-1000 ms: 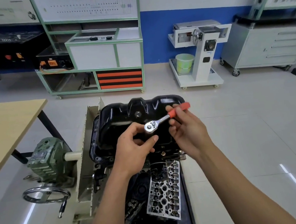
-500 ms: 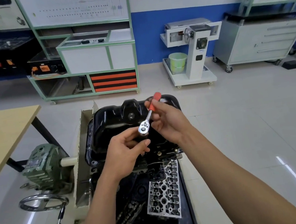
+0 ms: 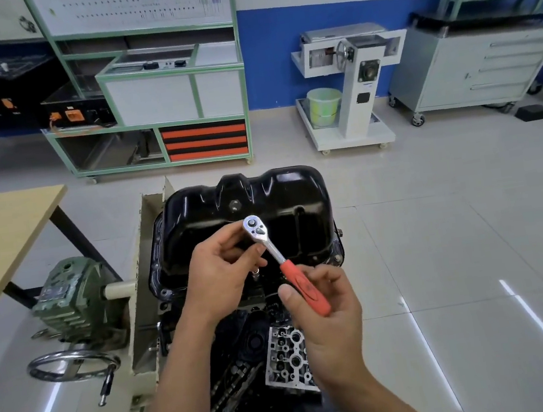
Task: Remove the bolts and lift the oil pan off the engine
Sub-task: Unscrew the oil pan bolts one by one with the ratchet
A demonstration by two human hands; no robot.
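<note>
Left hand (image 3: 224, 274): raised over the near part of the pan, fingers curled, with fingertips and thumb pinching the ratchet just under its head.
Ratchet (image 3: 270, 244): spans both hands — chrome head up and away at the left hand, red handle slanting down into the right hand. It is held in the air, above the pan.
Right hand (image 3: 330, 322): lower and nearer the camera than the left hand, with thumb and curled fingers gripping the red handle.
Table (image 3: 1, 238): well left of the left hand; pale wood top, dark leg.
Gearbox (image 3: 64, 298): green, left of the left hand; a pale shaft runs from it to the stand.
Handwheel (image 3: 73, 365): chrome, just below the gearbox, left of the left forearm.
Stand (image 3: 140, 292): beige frame just left of the left wrist, between gearbox and engine.
Pan (image 3: 297, 199): black and glossy, seated on the engine, directly behind and under both hands. Its plug (image 3: 235, 205) lies just beyond the ratchet head.
Engine (image 3: 246, 340): dark, below the hands.
Casting (image 3: 286, 352): silver, full of holes, between the two forearms.
Bench (image 3: 151, 93): green-framed, far beyond the left hand, by the wall.
Cart (image 3: 351, 91): white, far beyond the right hand — a green bucket (image 3: 324, 105) stands on its base.
Cabinet (image 3: 480, 67): grey, with drawers and castors, far right of both hands.
</note>
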